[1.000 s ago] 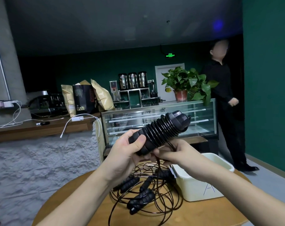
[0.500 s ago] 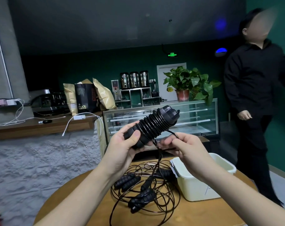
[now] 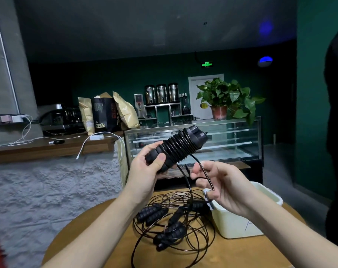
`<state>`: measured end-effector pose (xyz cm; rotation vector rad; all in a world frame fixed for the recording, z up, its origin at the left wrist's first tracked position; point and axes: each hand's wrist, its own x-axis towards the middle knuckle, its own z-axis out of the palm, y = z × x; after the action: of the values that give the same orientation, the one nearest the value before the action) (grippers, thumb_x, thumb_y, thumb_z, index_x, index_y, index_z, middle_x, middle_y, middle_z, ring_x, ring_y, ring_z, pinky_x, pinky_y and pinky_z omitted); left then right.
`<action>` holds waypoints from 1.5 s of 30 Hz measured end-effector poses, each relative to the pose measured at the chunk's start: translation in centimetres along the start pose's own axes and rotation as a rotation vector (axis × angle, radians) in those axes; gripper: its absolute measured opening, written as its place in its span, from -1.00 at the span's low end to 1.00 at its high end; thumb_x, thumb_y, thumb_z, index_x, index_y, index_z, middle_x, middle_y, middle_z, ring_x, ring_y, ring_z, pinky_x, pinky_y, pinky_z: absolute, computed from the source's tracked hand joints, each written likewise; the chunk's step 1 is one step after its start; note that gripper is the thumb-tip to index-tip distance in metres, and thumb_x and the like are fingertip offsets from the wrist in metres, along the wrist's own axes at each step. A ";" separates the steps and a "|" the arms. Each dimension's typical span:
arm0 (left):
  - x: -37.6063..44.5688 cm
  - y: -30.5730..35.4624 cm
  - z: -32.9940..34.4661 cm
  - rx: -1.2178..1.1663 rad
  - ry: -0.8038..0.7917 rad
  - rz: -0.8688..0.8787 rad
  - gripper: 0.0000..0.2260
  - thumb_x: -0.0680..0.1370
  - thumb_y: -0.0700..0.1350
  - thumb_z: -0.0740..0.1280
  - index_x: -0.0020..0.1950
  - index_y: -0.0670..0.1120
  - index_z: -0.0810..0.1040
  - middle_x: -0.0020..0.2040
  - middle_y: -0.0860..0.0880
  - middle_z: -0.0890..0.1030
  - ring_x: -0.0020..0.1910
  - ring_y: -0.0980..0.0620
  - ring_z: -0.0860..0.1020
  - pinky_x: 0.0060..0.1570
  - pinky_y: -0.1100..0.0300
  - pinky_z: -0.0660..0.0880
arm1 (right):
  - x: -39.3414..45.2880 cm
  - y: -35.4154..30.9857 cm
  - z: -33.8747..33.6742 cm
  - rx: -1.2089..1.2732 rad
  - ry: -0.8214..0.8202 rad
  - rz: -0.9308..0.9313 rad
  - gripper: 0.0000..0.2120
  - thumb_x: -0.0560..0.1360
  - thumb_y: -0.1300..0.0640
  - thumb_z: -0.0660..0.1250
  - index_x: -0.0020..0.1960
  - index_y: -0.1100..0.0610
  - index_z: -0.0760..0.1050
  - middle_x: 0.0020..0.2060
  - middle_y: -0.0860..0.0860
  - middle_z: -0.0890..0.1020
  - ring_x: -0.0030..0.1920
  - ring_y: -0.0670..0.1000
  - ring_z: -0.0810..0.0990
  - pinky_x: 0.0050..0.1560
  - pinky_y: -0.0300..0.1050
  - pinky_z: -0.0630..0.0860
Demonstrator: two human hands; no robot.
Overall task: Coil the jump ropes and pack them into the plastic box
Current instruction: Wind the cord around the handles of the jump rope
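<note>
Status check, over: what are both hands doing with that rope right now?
Left hand grips wound handles. Right hand pinches loose cord. Plastic box open; tangled ropes on table beside it.

Left hand (image 3: 145, 171) and right hand (image 3: 220, 186): bare, no gloves, rings or watch. Both forearms bare to frame edge, no sleeves visible. Nails short, unpainted.

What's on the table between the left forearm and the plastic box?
Head view: a loose tangle of black jump ropes with several ribbed handles lies on the round wooden table, filling the stretch between the left forearm and the white plastic box.
</note>
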<state>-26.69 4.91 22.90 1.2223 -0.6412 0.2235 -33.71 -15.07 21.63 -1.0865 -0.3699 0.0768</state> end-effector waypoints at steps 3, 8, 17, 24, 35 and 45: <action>0.2 -0.3 0.2 0.052 0.004 0.041 -0.74 0.62 -0.31 0.31 0.28 -0.11 0.56 0.10 -0.12 0.71 -0.02 -0.11 0.70 -0.04 0.02 0.61 | 0.0 0.4 -0.4 -0.009 -0.025 0.006 -0.55 0.53 0.46 -0.01 -0.17 0.23 0.64 -0.06 0.20 0.64 -0.21 0.03 0.65 -0.47 -0.31 0.53; 0.5 -0.6 0.7 0.100 -0.015 0.116 -0.74 0.59 -0.23 0.37 0.22 0.04 0.63 0.16 -0.13 0.69 0.18 -0.21 0.64 0.23 -0.20 0.55 | 0.3 0.5 -1.1 -0.089 -0.142 0.067 -0.51 0.35 0.03 0.56 0.20 0.22 0.61 0.19 0.25 0.62 0.03 0.19 0.71 -0.25 -0.22 0.67; 1.2 0.4 2.0 0.108 -0.056 0.170 -0.73 0.63 -0.35 0.29 0.25 -0.07 0.57 0.08 -0.19 0.68 0.02 -0.24 0.68 -0.14 0.24 0.59 | 0.6 2.1 -0.6 -0.407 -0.203 0.104 -0.09 0.31 -0.42 0.42 0.39 0.21 0.39 0.29 0.12 0.59 0.27 0.24 0.58 0.01 0.07 0.66; 2.6 1.0 -0.8 0.202 0.045 0.201 -0.69 0.61 -0.29 0.36 0.17 0.12 0.64 0.13 -0.12 0.66 0.11 -0.23 0.65 0.00 -0.01 0.63 | 0.9 1.7 -1.8 -1.090 0.119 -0.037 -0.42 0.18 -0.21 0.63 0.11 -0.06 0.54 -0.01 -0.05 0.68 -0.03 -0.07 0.68 -0.15 -0.09 0.64; 3.1 -0.5 -1.8 0.182 0.141 0.190 -0.70 0.61 -0.32 0.34 0.14 0.07 0.63 0.13 -0.14 0.64 0.07 -0.13 0.67 -0.04 0.04 0.63 | 0.3 1.4 -1.6 -1.327 0.224 -0.021 -0.11 0.26 -0.36 0.52 0.48 -0.15 0.26 -0.29 0.05 0.69 -0.47 -0.01 0.67 -0.27 -0.12 0.60; 3.4 -1.7 -3.4 0.233 0.183 0.178 -0.70 0.61 -0.34 0.32 0.16 0.04 0.60 0.11 -0.03 0.63 0.15 -0.19 0.63 0.13 -0.11 0.62 | -1.2 0.9 -2.7 -1.436 0.067 -0.165 -0.27 0.31 -0.46 0.36 0.40 -0.19 0.40 0.31 -0.20 0.48 0.24 -0.28 0.47 0.29 -0.28 0.42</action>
<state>-21.99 6.89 22.81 1.3493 -0.5753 0.5650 -33.81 -17.27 19.42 -2.4545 -0.4465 -0.4427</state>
